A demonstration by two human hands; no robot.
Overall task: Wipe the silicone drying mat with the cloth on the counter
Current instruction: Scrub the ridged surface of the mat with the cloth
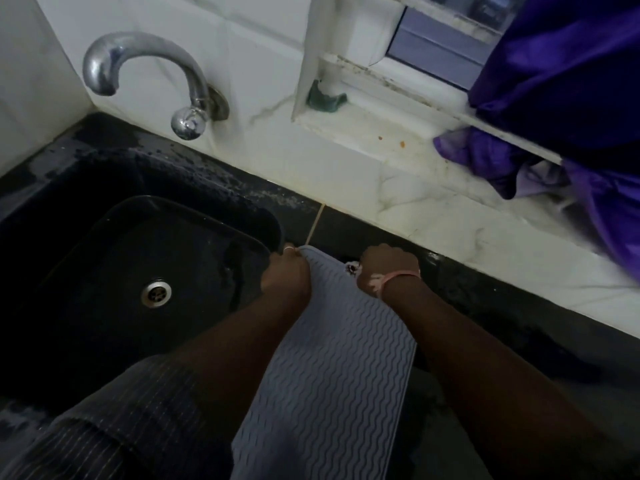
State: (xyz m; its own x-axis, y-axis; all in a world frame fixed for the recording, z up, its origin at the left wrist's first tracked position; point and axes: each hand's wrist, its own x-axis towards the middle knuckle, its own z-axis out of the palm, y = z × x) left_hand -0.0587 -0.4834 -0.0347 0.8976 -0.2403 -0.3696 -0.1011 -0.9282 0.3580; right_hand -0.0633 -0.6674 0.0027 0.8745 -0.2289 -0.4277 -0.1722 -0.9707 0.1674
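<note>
The grey silicone drying mat (329, 368), ribbed with wavy lines, hangs from the black counter (485, 299) toward me. My left hand (285, 275) pinches its far left corner beside the sink. My right hand (388, 268), with a pink band on the wrist, is closed at the mat's far right corner. A small patch of white patterned cloth (352, 268) shows under my right hand's fingers; most of it is hidden.
A black sink (86, 289) with a metal drain (156, 292) lies at left under a chrome tap (138, 71). White marble wall and sill run behind. A purple curtain (571, 81) hangs at the right. The counter surface looks wet.
</note>
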